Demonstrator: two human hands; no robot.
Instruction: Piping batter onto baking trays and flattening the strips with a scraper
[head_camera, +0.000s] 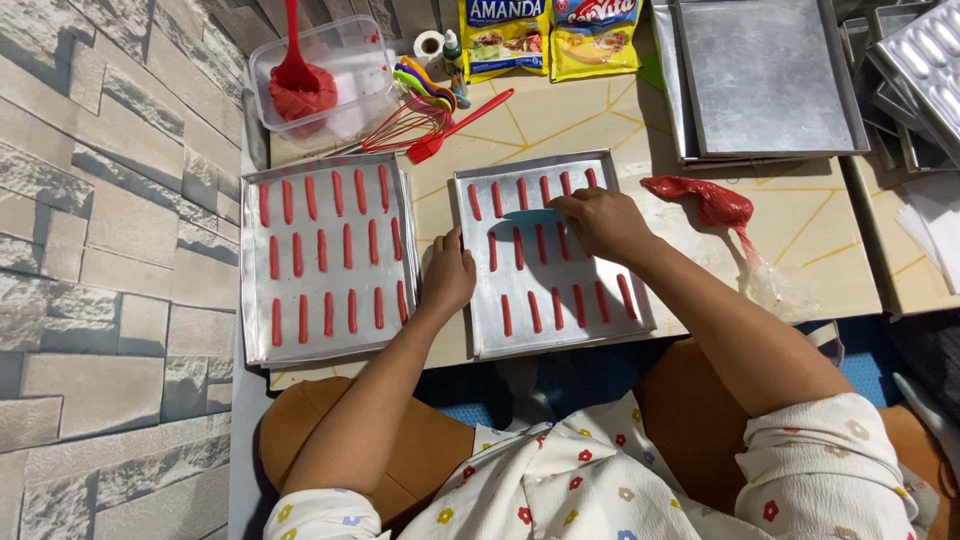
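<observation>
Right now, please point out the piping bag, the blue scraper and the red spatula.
piping bag (712, 200): head view, red filled part.
blue scraper (528, 216): head view, blade middle.
red spatula (294, 70): head view, blade.

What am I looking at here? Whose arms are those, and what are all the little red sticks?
The camera sits on a person's head and looks down, so the two arms are that person's own. No machine here, just bare hands. The left hand steadies the edge of a metal baking tray. The right hand holds a flat blue scraper over it. The red sticks are soft red dough squeezed out in rows. A second tray to the left is full of them. To the right lies a piping bag with red dough inside. Farther back stand a clear tub of dough and a whisk.
</observation>
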